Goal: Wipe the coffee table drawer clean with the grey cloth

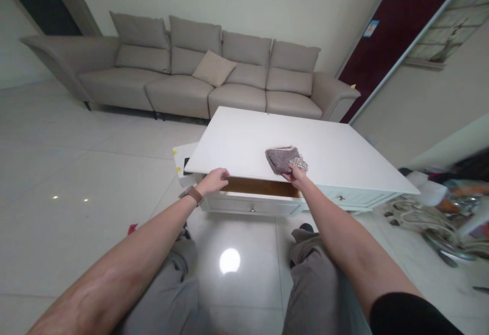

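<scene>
My right hand grips a folded grey knit hat with a speckled pom-pom, at the front edge of the white coffee table. Below, a drawer is pulled partly out, and its brown wooden inside shows. Over the drawer's left end is my left hand, its fingers loosely bent and holding nothing I can see. Whether it touches the drawer or the table edge is hard to tell. A brown-strapped watch sits on that wrist.
A long beige sofa with a cushion stands behind the table. A white box is at the table's left side. Cables and mixed items lie on the floor at right. A closed drawer adjoins the pulled-out one.
</scene>
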